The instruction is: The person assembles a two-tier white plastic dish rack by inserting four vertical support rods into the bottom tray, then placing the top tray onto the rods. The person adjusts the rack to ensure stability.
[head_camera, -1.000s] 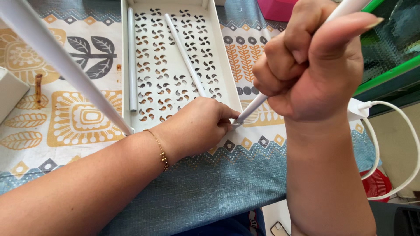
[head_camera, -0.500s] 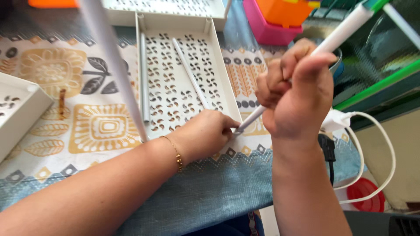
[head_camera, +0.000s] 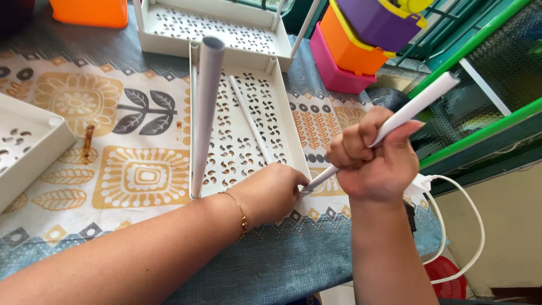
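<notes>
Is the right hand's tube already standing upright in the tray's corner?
No: the right hand grips the white tube tilted, its lower end at the tray corner.

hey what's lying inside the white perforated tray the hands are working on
A loose white tube lies inside the white perforated tray. The left hand covers the tray's near corner, so nothing there can be seen.

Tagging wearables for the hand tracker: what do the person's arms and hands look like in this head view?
Both forearms are bare, with no sleeves and no gloves in view. The left hand has a thin gold chain bracelet at the wrist. The right hand shows no rings, watch or bracelet. No markings are visible on either arm.
</notes>
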